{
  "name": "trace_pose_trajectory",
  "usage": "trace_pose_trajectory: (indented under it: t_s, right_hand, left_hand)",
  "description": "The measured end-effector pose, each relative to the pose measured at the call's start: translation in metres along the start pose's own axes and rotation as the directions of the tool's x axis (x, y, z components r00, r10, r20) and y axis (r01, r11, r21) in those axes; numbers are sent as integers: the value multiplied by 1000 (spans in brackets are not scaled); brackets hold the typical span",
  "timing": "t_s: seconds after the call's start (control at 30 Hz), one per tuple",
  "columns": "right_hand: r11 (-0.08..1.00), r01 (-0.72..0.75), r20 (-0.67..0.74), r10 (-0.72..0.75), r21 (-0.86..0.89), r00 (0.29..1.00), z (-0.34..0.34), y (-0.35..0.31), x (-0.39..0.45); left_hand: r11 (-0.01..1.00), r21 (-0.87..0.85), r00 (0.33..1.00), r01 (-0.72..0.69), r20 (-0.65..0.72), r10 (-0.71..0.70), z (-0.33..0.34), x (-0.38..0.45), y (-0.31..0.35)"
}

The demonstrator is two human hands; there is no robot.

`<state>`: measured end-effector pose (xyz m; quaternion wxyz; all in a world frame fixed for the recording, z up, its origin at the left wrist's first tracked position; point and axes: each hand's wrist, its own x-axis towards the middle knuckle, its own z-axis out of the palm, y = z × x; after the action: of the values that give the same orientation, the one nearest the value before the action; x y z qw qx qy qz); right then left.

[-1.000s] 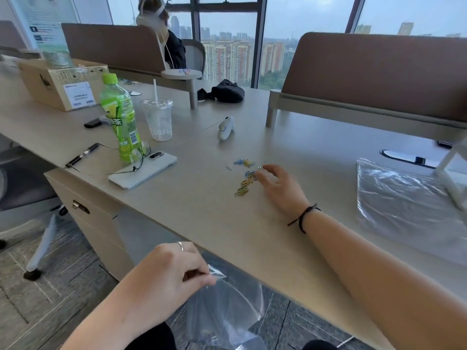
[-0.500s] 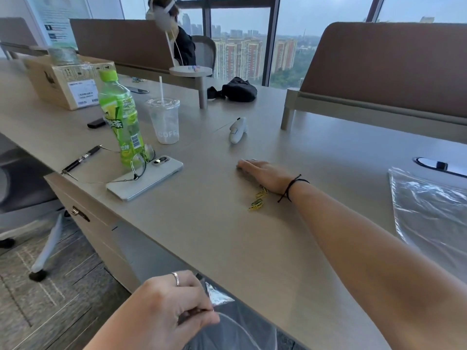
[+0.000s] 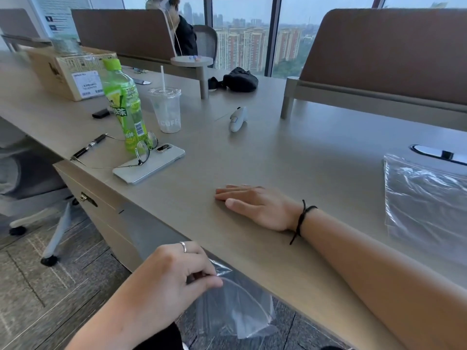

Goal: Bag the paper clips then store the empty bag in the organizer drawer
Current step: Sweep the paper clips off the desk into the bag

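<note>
My right hand lies flat, palm down, on the grey desk, a short way in from the front edge. No paper clips show; whether any lie under the palm I cannot tell. My left hand pinches the rim of a clear plastic bag, which hangs with its mouth open just below the desk edge, in front of the right hand. A second clear bag lies flat on the desk at the right.
To the left stand a green bottle, a plastic cup, a phone with glasses on it, and a pen. A white controller lies further back. A locked drawer unit sits under the desk. Another person sits behind.
My right hand went from picking at the clips to lying flat over them, then slid toward the desk's front edge. The clips have gone out of sight. The left hand raised the bag to the edge.
</note>
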<state>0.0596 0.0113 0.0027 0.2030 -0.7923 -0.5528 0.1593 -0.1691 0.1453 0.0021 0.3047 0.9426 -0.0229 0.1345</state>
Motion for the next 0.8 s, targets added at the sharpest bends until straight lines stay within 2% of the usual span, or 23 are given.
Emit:
trace_pose_trajectory:
  t_s: [0.23,0.3,0.33,0.4,0.43,0.5,0.6,0.7,0.8]
  right_hand:
    - [997,81,13,-81,7,997,17,-27,-35]
    - [990,24,-32,-20,137,999,21,-31,-40]
    - [965,-10,-70,30,264,997,21,-33,-43]
    - [837,-19,-163,129,547,978,21,-33,-47]
    - [775,-12,-212,188,632,959,21,-32,-50]
    - [746,-35,-288,300,665,909,22,-29,-57]
    - [834,-150,-339,371,531,865,23,-29,-72]
    - [938,-288,-375,342,193,862,22,-35,-90]
    - [916,-380,-267,337,-128,903,27,-40,-108]
  left_hand:
    - [1000,-12,1000,18,16,-18,-3,-5,8]
    - [1000,-16,1000,13,24,-13,-3,-7,10]
    - [1000,-17,1000,11,25,-11,-2,-7,11]
    - [1000,-23,1000,15,25,-14,-2,-7,13]
    - [1000,-27,1000,15,22,-15,-2,-6,14]
    - [1000,-27,1000,13,20,-12,-2,-6,14]
    - [999,-29,1000,13,29,-12,-2,-7,15]
    - [1000,-26,1000,14,27,-13,-4,-8,14]
    - [999,-32,1000,24,19,-23,-3,-8,14]
